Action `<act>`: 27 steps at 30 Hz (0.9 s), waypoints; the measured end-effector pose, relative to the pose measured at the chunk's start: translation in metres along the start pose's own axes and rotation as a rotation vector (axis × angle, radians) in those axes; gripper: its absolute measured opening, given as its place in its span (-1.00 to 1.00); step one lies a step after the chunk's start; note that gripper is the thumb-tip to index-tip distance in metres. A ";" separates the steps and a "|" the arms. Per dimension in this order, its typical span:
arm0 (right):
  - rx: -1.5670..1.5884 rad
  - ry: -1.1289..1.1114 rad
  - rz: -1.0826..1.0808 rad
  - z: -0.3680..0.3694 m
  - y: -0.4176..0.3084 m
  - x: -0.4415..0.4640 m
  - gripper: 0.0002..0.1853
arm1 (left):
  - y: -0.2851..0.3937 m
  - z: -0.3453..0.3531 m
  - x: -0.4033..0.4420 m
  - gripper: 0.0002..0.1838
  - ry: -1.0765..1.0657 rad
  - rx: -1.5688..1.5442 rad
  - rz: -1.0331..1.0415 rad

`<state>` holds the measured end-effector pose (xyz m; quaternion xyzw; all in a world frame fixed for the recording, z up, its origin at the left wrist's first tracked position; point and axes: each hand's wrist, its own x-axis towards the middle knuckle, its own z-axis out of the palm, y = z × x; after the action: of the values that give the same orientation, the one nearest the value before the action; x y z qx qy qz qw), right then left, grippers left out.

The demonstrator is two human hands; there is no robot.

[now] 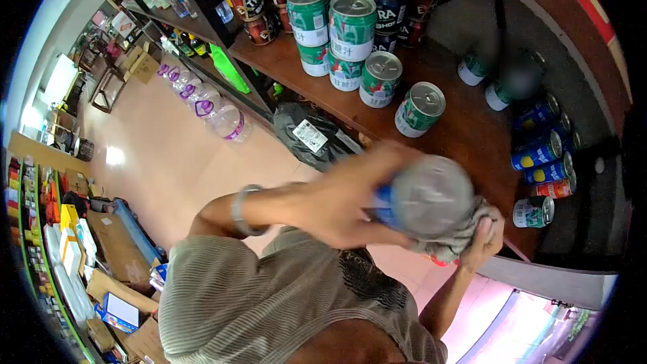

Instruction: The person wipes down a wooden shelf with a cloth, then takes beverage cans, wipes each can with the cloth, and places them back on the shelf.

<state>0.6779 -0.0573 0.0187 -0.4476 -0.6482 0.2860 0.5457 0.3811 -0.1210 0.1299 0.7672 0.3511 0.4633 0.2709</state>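
My left hand (344,199), a bracelet on its wrist, is closed around the side of a drink can (435,192). The can is blurred; its silver end faces me and a strip of blue shows by my fingers. My right hand (486,237) grips a crumpled grey cloth (461,234) pressed against the can's lower right side. A bit of red shows beneath the cloth. Just beyond my hands, a green-and-white can (420,109) stands alone at the shelf's edge.
Stacked green cans (352,23) and dark red energy-drink cans (246,0) stand on the brown shelf (451,61). Blue cans (539,155) lie at the right. Below are a black plastic bag (303,135) and large clear bottles (226,121) on the floor. Cardboard boxes (118,246) sit left.
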 end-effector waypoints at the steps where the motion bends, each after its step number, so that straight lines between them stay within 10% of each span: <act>1: 0.022 0.000 0.004 -0.006 0.003 -0.004 -0.68 | 0.002 -0.023 -0.023 -0.16 0.101 0.096 -0.049; 8: -0.020 0.068 0.053 -0.018 0.003 -0.017 -0.74 | -0.076 -0.128 -0.049 -0.52 1.048 0.436 -0.370; 27: -0.111 0.075 -0.041 -0.027 -0.016 -0.011 -0.65 | -0.224 -0.179 -0.048 -0.26 0.770 0.500 -0.383</act>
<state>0.6998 -0.0771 0.0337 -0.4744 -0.6511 0.2212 0.5497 0.1394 -0.0072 0.0151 0.5034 0.6609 0.5566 0.0094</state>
